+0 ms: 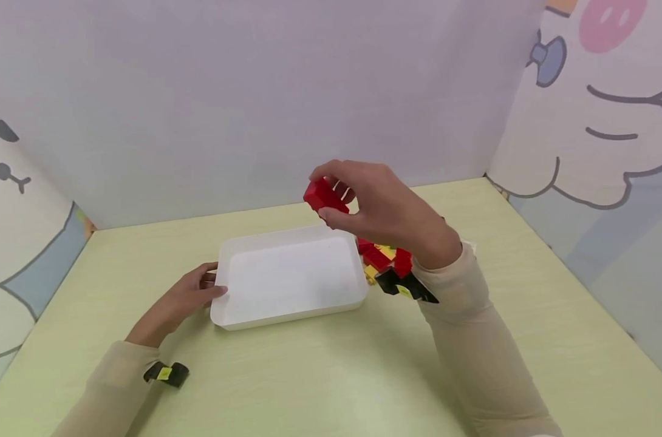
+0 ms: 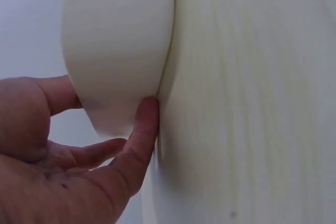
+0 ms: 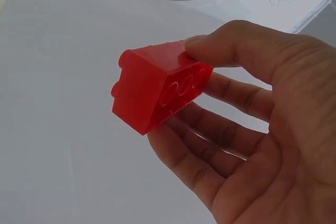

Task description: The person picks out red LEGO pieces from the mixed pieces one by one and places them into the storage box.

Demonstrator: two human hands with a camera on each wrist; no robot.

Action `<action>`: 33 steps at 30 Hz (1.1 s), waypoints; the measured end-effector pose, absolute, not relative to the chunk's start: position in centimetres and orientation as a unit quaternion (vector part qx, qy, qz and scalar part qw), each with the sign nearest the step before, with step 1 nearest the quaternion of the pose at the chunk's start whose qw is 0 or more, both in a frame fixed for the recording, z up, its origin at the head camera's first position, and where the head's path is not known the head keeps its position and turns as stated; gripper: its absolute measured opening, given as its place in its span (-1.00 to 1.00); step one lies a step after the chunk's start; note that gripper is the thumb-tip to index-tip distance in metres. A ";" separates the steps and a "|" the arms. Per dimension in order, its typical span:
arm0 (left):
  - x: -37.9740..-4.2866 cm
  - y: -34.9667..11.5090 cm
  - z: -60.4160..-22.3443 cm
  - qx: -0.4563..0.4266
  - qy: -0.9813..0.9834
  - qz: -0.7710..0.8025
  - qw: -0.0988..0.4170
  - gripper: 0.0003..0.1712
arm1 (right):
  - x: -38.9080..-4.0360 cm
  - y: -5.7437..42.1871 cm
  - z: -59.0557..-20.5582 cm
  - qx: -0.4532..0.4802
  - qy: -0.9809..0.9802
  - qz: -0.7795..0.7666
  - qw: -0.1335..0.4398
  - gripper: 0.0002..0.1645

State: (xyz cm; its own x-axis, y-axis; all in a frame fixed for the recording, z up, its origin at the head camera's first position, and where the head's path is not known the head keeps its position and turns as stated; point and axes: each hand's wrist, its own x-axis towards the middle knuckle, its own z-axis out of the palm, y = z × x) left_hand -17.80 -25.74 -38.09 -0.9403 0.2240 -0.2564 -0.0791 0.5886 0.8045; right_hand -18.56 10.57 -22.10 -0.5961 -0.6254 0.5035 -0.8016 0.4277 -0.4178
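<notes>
Raised above the far right corner of the white tray (image 1: 290, 273), my right hand (image 1: 382, 203) pinches a red toy brick (image 1: 321, 193) between thumb and fingers. The right wrist view shows the brick's hollow underside (image 3: 184, 90) turned toward my palm, its studs facing away. My left hand (image 1: 191, 294) holds the tray's left end, thumb over the rim. In the left wrist view its fingers lie against the tray's outer wall (image 2: 118, 35), one fingertip low by the table. Inside the tray only bare white floor shows.
Several red and yellow bricks (image 1: 377, 258) lie in a pile just right of the tray, partly hidden by my right wrist. The pale green table (image 1: 320, 376) meets a plain wall (image 1: 254, 121) behind, with cartoon-printed panels (image 1: 610, 121) at both sides.
</notes>
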 end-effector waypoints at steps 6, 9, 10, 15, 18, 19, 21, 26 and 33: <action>-17.7 -25.5 -38.0 0.035 0.873 0.458 0.165 -0.22 | -21.1 9.5 -24.0 0.409 -0.844 0.336 0.094 -0.55; -17.5 -25.6 -37.9 0.031 0.874 0.455 0.164 -0.24 | -22.6 8.4 -25.0 0.398 -0.846 0.348 0.074 -0.45; -17.4 -25.6 -37.9 0.030 0.876 0.453 0.163 -0.24 | -23.0 7.9 -25.3 0.398 -0.843 0.355 0.073 -0.40; -17.1 -25.3 -38.1 0.035 0.867 0.470 0.163 -0.29 | -24.1 6.1 -26.1 0.413 -0.832 0.357 0.094 -0.32; -17.2 -24.7 -38.3 0.043 0.856 0.486 0.168 -0.31 | -24.3 5.7 -26.2 0.409 -0.841 0.341 0.094 -0.38; -17.2 -24.5 -38.2 0.044 0.854 0.489 0.169 -0.31 | -24.4 5.6 -26.2 0.406 -0.844 0.338 0.089 -0.41; -17.3 -24.2 -38.1 0.043 0.854 0.491 0.168 -0.32 | -24.6 5.5 -26.3 0.400 -0.851 0.332 0.079 -0.47; -17.3 -23.9 -37.3 0.047 0.857 0.489 0.157 -0.33 | -25.5 4.9 -26.7 0.379 -0.868 0.316 0.048 -0.58; -17.1 -23.3 -37.2 0.035 0.852 0.495 0.165 -0.31 | -26.4 3.4 -27.4 0.374 -0.878 0.298 0.030 -0.67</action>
State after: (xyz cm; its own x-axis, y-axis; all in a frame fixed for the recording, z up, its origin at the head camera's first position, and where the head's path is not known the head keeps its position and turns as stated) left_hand -17.11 -23.27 -37.24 -0.9431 0.2234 -0.2464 -0.1032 0.5076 0.8554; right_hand -26.38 3.38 -27.38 -0.7187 -0.6386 0.2752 -0.6744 0.5434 -0.4999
